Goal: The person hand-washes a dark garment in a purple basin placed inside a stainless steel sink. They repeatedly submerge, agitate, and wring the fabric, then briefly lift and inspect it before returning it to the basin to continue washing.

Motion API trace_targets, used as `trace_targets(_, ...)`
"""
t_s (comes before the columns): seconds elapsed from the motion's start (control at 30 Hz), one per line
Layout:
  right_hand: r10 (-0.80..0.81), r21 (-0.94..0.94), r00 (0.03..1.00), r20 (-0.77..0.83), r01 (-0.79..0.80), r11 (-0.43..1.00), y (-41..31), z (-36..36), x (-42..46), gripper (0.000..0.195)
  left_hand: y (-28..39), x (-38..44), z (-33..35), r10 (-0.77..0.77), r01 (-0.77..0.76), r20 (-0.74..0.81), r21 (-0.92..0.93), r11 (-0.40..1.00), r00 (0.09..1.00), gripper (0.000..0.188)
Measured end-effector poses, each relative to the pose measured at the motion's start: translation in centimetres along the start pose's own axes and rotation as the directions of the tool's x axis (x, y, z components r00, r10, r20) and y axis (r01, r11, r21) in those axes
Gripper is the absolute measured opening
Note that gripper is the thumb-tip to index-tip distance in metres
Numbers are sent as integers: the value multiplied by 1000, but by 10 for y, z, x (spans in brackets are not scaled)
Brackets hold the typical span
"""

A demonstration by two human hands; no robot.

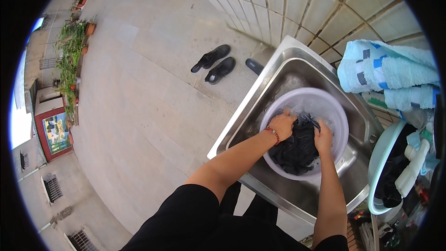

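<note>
A pale lilac plastic basin rests in a stainless steel sink. Soapy water and dark wet cloth fill much of it. My left hand, with a red beaded bracelet at the wrist, grips the cloth at the upper left of the basin; some fingertips are hidden in cloth and water. On the right side of the basin, my right hand pinches a raised fold of the same cloth between thumb and fingers.
Right of the sink stands a light-blue basin holding dark cloth and a white plastic bottle. Light-blue towels hang above it. A tiled wall borders the sink; black shoes lie on the concrete floor.
</note>
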State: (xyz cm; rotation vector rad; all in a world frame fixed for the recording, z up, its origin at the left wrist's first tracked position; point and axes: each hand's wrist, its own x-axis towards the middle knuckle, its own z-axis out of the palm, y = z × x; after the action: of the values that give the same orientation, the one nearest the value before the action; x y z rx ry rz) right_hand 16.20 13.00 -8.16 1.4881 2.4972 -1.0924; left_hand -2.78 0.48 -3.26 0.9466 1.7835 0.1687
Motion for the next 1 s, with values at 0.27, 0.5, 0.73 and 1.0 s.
trace_targets(0.27,-104,270,976,-191,154,951,-152,-13,-95,18,20,8,5,-94,-67,-85,-980,187,992,93)
trace_targets(0.5,107,117,967,-231,-81,990,-112,-1,-39,45,50,-13,36,-303,112,89,-992,58,949,62)
trace_targets(0.73,566,692,815,-123,-339,638,-27,10,-6,51,29,4,-8,-309,22,-345,-636,771,886,58)
trace_targets(1.0,264,589,960,-99,-157,792,-15,22,6,30,-12,60,37,-25,-290,-433,-643,709,901,53)
